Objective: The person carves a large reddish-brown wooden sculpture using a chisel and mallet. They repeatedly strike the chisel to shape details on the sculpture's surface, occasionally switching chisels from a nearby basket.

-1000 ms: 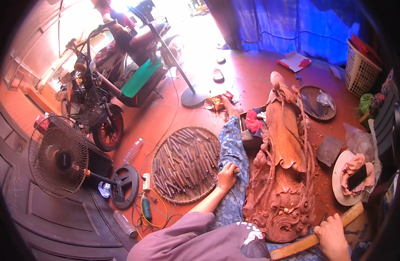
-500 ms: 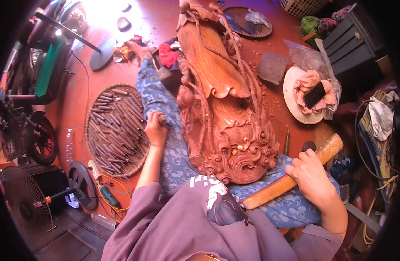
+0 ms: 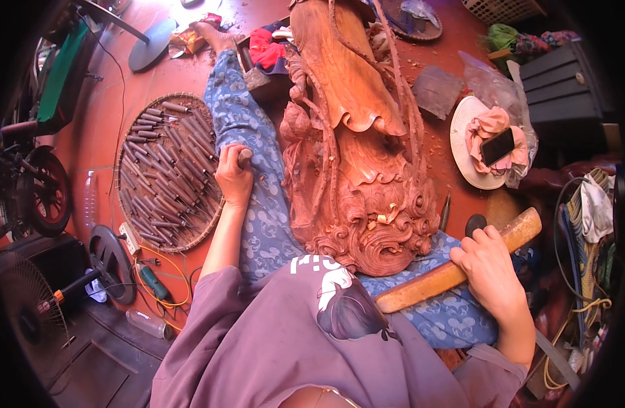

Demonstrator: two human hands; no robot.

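Observation:
My left hand (image 3: 233, 175) is closed around a carving chisel, whose round wooden handle end (image 3: 244, 158) shows at the top of the fist. Its blade is hidden. This fist rests over my left thigh, beside the tray of chisels. My right hand (image 3: 486, 265) grips a long flat wooden mallet (image 3: 421, 288) near its far right end, and the bar slants across my right thigh. Between my legs lies a large reddish wood carving (image 3: 363, 173), with stems, smooth draped folds and curling swirls at its near end. Pale wood chips (image 3: 387, 216) lie on the swirls.
A round woven tray (image 3: 210, 234) full of wooden-handled chisels sits left. Near it are a power strip (image 3: 129, 239), a green power tool (image 3: 153, 284) and a fan (image 3: 30, 319). Rightward are a white hat (image 3: 459, 139), a phone (image 3: 496, 147), and a loose chisel (image 3: 446, 212).
The whole view has shifted, so most things sit higher in the picture. Both hands keep their grips on the chisel and the mallet, with little movement against my legs.

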